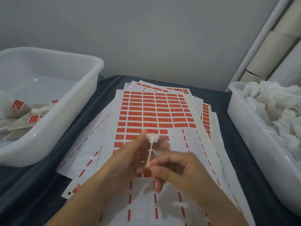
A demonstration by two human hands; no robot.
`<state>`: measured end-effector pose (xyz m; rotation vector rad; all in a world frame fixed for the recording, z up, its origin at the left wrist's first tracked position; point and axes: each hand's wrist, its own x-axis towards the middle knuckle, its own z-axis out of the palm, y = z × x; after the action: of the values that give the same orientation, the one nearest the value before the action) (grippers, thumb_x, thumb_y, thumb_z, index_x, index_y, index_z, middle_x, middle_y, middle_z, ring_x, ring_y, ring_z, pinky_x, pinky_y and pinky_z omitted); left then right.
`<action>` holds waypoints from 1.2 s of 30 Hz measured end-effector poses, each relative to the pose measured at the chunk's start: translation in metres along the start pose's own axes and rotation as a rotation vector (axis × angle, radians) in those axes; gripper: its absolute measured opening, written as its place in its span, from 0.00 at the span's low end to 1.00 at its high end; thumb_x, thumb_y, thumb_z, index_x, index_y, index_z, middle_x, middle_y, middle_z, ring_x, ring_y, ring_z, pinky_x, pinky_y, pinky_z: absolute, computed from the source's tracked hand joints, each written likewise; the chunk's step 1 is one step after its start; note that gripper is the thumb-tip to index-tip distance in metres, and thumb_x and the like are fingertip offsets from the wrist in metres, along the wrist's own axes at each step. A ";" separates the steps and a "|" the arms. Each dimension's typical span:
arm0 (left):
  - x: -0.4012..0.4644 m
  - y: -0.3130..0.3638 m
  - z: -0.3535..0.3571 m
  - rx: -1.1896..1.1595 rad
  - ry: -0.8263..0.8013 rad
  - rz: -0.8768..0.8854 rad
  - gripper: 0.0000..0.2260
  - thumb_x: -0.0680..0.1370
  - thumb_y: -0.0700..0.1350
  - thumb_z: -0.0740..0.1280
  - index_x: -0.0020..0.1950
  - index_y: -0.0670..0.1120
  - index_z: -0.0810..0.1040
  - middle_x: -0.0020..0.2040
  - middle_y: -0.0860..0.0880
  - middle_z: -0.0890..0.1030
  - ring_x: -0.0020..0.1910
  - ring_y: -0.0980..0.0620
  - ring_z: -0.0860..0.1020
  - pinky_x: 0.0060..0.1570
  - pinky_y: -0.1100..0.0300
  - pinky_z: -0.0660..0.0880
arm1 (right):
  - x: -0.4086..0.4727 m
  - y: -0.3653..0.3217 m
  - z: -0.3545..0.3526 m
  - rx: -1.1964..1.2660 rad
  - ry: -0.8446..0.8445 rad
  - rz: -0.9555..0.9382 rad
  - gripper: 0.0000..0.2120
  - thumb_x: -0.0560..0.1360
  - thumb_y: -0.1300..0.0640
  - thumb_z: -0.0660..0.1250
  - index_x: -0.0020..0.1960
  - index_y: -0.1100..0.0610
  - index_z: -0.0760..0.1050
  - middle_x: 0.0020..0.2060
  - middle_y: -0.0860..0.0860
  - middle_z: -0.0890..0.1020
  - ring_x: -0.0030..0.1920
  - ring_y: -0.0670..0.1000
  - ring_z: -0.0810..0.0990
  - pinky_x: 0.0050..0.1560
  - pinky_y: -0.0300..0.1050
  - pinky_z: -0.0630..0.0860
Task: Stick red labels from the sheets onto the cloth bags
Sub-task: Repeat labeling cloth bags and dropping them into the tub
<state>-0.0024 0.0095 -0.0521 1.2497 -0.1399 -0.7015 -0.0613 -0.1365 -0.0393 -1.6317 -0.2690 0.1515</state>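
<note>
A stack of label sheets (pixel 156 111) lies on the dark table, the top one still holding rows of red labels in its far half. Above its middle both hands hold one small white cloth bag (pixel 152 137), blurred by motion. My left hand (pixel 128 157) holds the bag's body at its fingertips. My right hand (pixel 172 167) pinches the bag's white drawstring, which runs taut from the bag down to its fingers.
A white plastic tub (pixel 84 95) at the left holds several bags bearing red labels (pixel 17 104). Another white tub (pixel 241 121) at the right is heaped with plain cloth bags (pixel 276 105). A grey wall rises behind the table.
</note>
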 end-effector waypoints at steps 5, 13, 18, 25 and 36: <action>-0.003 0.010 -0.020 -0.504 0.021 0.033 0.11 0.71 0.48 0.64 0.45 0.43 0.81 0.29 0.49 0.76 0.19 0.56 0.64 0.18 0.70 0.63 | 0.005 0.010 -0.008 -0.279 0.082 0.162 0.04 0.73 0.54 0.67 0.42 0.45 0.78 0.31 0.41 0.81 0.33 0.41 0.80 0.39 0.27 0.74; -0.001 0.004 -0.011 0.074 0.021 -0.137 0.18 0.78 0.50 0.58 0.30 0.44 0.73 0.26 0.48 0.68 0.21 0.56 0.63 0.23 0.68 0.62 | 0.006 0.008 -0.018 -0.278 0.502 0.040 0.09 0.66 0.44 0.63 0.42 0.47 0.75 0.38 0.36 0.81 0.42 0.36 0.80 0.38 0.20 0.70; 0.000 -0.003 0.002 0.376 -0.167 -0.154 0.18 0.71 0.54 0.58 0.22 0.51 0.70 0.23 0.53 0.67 0.22 0.57 0.62 0.25 0.68 0.62 | 0.007 0.018 0.003 -0.360 0.389 -0.134 0.05 0.73 0.48 0.60 0.45 0.47 0.74 0.47 0.35 0.80 0.52 0.37 0.78 0.48 0.26 0.73; -0.002 -0.008 0.005 0.460 -0.196 0.093 0.11 0.72 0.59 0.66 0.42 0.52 0.78 0.31 0.55 0.76 0.27 0.61 0.71 0.29 0.70 0.68 | 0.008 0.024 0.000 -0.416 0.572 -0.089 0.06 0.70 0.44 0.58 0.43 0.44 0.70 0.40 0.33 0.77 0.50 0.33 0.75 0.41 0.23 0.72; -0.007 -0.011 0.003 0.471 -0.186 0.205 0.12 0.69 0.54 0.65 0.50 0.51 0.78 0.34 0.57 0.78 0.29 0.62 0.72 0.30 0.71 0.70 | 0.011 0.015 -0.008 -0.250 0.490 0.017 0.14 0.62 0.43 0.66 0.46 0.44 0.73 0.44 0.36 0.78 0.43 0.37 0.80 0.34 0.28 0.75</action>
<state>-0.0140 0.0091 -0.0587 1.5881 -0.6062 -0.6231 -0.0474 -0.1420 -0.0526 -1.8600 0.1075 -0.2791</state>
